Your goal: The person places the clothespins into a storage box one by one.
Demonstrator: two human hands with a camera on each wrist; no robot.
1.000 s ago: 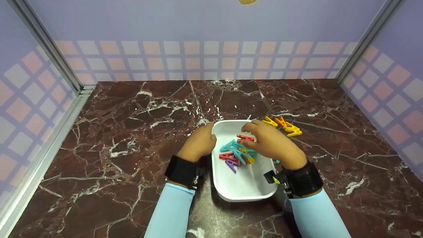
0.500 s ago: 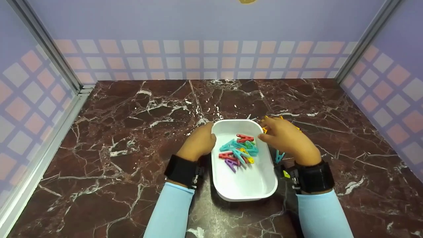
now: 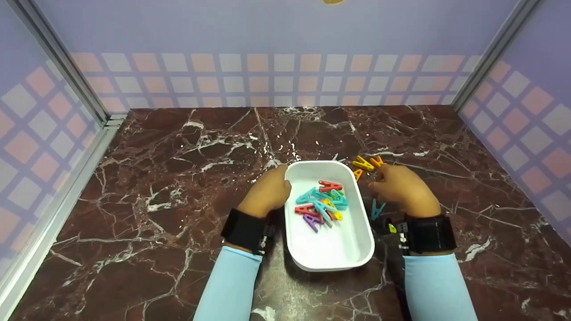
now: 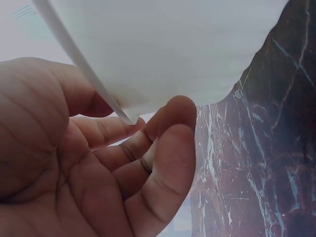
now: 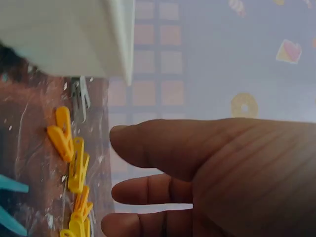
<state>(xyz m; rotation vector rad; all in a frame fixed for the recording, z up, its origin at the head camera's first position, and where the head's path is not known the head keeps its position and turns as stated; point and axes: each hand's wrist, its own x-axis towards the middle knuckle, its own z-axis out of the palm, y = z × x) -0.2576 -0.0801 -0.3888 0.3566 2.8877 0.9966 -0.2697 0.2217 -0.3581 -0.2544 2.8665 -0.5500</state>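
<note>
My left hand (image 3: 266, 191) grips the left rim of a white plastic tub (image 3: 330, 249). In the left wrist view, the thumb goes over the rim and the curled fingers lie against the outer wall. Several clothespins lie heaped inside: teal (image 3: 308, 196), red (image 3: 331, 187), purple (image 3: 311, 223) and yellow ones. To the tub's right, my right hand (image 3: 406, 189) hovers over the table, thumb and fingers apart, holding nothing. Near its fingertips lie a yellow clothespin (image 3: 363, 163) and orange clothespins (image 5: 60, 140). A teal clothespin (image 3: 377, 208) lies between the tub and the right wrist.
All of this stands on a dark red marbled table (image 3: 178, 249). A pale grey clothespin (image 5: 80, 98) lies beyond the tub's far right corner. Purple walls with a checked band (image 3: 285, 80) enclose the back and both sides.
My right hand has moved from above the tub out to the right, over the loose clothespins, uncovering the heap in the tub. The left hand stays on the rim.
</note>
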